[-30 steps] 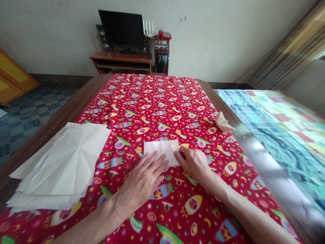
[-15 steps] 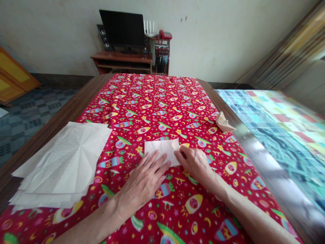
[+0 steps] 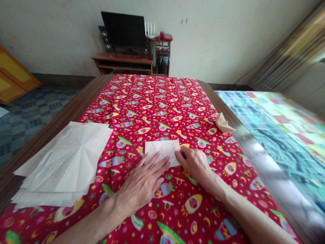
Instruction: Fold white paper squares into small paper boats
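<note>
A small folded white paper (image 3: 164, 150) lies on the red rocket-print tablecloth (image 3: 162, 108). My left hand (image 3: 142, 183) rests flat on the paper's near edge, fingers stretched out and pressing down. My right hand (image 3: 194, 162) sits at the paper's right edge, its fingertips curled and pinching or pressing that edge. Both forearms reach in from the bottom of the view.
A stack of large white paper sheets (image 3: 63, 162) lies at the left. A small folded beige paper piece (image 3: 223, 123) sits near the table's right edge. A patterned bed (image 3: 279, 128) adjoins the right. A desk with monitor and speakers (image 3: 124, 40) stands at the far wall.
Both hands stay on the folded paper with almost no movement; the view has shifted slightly.
</note>
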Available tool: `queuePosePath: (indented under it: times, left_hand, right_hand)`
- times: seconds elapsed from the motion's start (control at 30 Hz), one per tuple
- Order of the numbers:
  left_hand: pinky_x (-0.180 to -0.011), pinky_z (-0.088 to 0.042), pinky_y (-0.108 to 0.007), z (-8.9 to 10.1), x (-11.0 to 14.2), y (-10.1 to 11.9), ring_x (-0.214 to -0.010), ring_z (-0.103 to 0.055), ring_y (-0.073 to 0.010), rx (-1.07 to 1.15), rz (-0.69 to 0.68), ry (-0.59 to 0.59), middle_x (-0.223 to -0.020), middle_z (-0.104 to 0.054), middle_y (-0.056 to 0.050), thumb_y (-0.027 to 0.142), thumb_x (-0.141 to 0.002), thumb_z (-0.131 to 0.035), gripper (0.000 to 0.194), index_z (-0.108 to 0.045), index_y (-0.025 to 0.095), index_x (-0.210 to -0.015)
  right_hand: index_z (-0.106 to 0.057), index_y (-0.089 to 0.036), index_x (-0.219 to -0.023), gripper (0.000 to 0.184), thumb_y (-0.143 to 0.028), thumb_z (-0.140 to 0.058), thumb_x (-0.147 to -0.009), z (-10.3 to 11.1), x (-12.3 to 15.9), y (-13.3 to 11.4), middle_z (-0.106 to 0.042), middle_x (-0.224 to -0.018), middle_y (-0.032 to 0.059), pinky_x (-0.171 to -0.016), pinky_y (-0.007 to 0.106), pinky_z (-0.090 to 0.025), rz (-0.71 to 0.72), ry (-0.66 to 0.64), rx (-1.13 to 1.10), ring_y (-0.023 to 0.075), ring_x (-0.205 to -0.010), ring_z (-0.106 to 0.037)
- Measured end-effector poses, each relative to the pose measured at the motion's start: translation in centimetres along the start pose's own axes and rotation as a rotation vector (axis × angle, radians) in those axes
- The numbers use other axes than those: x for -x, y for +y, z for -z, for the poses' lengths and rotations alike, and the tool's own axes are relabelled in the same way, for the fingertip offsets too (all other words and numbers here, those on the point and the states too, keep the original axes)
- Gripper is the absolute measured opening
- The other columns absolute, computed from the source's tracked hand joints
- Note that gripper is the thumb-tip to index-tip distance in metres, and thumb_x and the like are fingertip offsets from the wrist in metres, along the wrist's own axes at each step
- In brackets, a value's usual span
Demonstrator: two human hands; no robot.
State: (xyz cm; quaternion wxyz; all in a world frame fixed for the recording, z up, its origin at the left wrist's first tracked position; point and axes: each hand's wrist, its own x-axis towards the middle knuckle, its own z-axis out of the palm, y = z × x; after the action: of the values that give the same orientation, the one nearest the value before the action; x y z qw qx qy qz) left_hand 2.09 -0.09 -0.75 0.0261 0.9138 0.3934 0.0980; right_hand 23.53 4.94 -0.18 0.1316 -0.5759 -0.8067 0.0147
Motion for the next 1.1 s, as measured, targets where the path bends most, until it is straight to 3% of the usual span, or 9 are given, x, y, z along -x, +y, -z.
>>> queuePosePath:
  times: [0.13,0.27,0.37,0.5,0.6,0.67,0.83,1.1]
  left_hand:
    - [-0.114,-0.021,-0.044,0.0,-0.1,-0.1,-0.142,-0.02,-0.0218,0.0,0.001,-0.021,-0.151,-0.033,0.005,0.026,-0.097,-0.036,0.048,-0.03,0.025,-0.144]
    - [-0.114,-0.022,-0.044,-0.1,-0.1,-0.2,-0.141,-0.023,-0.0227,-0.003,-0.004,-0.012,-0.15,-0.035,0.004,0.026,-0.098,-0.036,0.045,-0.034,0.024,-0.142]
    - [-0.113,-0.024,-0.044,-0.2,-0.1,-0.2,-0.139,-0.027,-0.0236,-0.001,-0.019,0.011,-0.148,-0.038,0.002,0.03,-0.098,-0.035,0.042,-0.039,0.023,-0.14]
    - [-0.114,-0.023,-0.046,-0.3,-0.1,0.0,-0.139,-0.029,-0.0234,0.035,-0.004,0.025,-0.144,-0.045,-0.001,0.029,-0.098,-0.036,0.038,-0.047,0.022,-0.134]
    - [-0.115,-0.023,-0.046,-0.2,-0.1,0.1,-0.139,-0.028,-0.0235,0.047,0.008,0.02,-0.142,-0.047,-0.004,0.027,-0.097,-0.038,0.038,-0.049,0.021,-0.132]
    - [-0.115,-0.023,-0.045,-0.2,-0.1,0.1,-0.14,-0.027,-0.0232,0.033,0.002,0.02,-0.144,-0.044,-0.004,0.027,-0.096,-0.039,0.04,-0.045,0.02,-0.135]
    - [-0.114,-0.024,-0.041,0.1,0.5,-0.4,-0.141,-0.022,-0.0201,-0.042,-0.031,-0.003,-0.152,-0.03,0.0,0.026,-0.096,-0.038,0.049,-0.03,0.023,-0.145]
    - [-0.115,-0.022,-0.042,0.8,3.9,-1.9,-0.138,-0.032,-0.0184,-0.118,0.006,0.025,-0.149,-0.036,0.0,0.028,-0.097,-0.039,0.048,-0.032,0.022,-0.144]
  right_hand:
    - [-0.056,-0.017,-0.073,0.026,-0.031,-0.045,-0.092,0.0,0.1,0.0,-0.057,-0.055,-0.0007,-0.05,0.024,-0.025,-0.003,0.004,0.009,0.0119,-0.05,-0.052]
    - [-0.061,-0.015,-0.1,0.02,-0.025,-0.045,-0.091,0.7,0.8,-0.7,-0.066,-0.075,0.0058,-0.055,0.026,-0.038,0.038,0.186,0.098,0.0189,-0.068,-0.06]
    - [-0.053,-0.011,-0.123,0.034,-0.018,-0.041,-0.092,1.1,1.9,-1.9,-0.065,-0.109,0.0141,-0.076,0.034,-0.049,0.26,0.263,0.086,0.0243,-0.098,-0.06]
    - [-0.04,-0.005,-0.137,0.044,-0.018,-0.034,-0.096,0.3,3.5,-3.4,-0.043,-0.142,0.0177,-0.105,0.047,-0.039,0.552,0.128,0.0,0.0284,-0.134,-0.035]
    - [-0.032,0.0,-0.141,0.065,-0.045,-0.04,-0.095,-0.7,4.4,-3.4,-0.031,-0.148,0.021,-0.109,0.046,-0.037,0.556,0.006,-0.05,0.0293,-0.14,-0.023]
    - [-0.026,0.001,-0.144,0.075,-0.052,-0.042,-0.093,-0.9,4.8,-2.8,-0.026,-0.15,0.0225,-0.11,0.045,-0.035,0.541,-0.042,-0.068,0.0294,-0.141,-0.018]
    - [-0.021,0.0,-0.146,0.074,-0.048,-0.042,-0.094,-0.4,5.4,-0.9,-0.019,-0.152,0.0221,-0.113,0.046,-0.031,0.533,-0.087,-0.053,0.0294,-0.142,-0.012]
    - [-0.025,-0.005,-0.146,0.066,-0.043,-0.043,-0.095,0.0,6.4,0.8,-0.027,-0.151,0.0167,-0.111,0.046,-0.033,0.494,-0.073,0.01,0.0269,-0.141,-0.021]
